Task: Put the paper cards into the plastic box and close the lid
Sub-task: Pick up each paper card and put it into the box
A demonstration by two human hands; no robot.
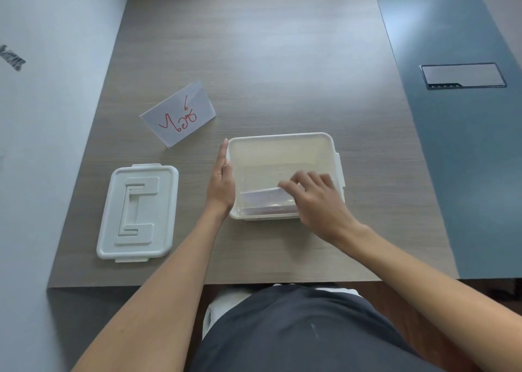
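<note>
A white translucent plastic box (pixel 282 145) stands open in the middle of the wooden table. My left hand (pixel 221 182) lies flat against its left wall, fingers straight and together. My right hand (pixel 316 199) reaches over the near right rim and pinches a white paper card (pixel 262 196) that sits tilted inside the box near the front wall. Another folded white card (pixel 179 114) with red writing stands on the table to the far left of the box. The white lid (pixel 138 212) lies flat on the table left of my left arm.
The table's near edge (pixel 214 284) runs just in front of my body. A blue panel with a dark cable hatch (pixel 463 75) borders the table on the right. A pale wall (pixel 42 145) lies on the left.
</note>
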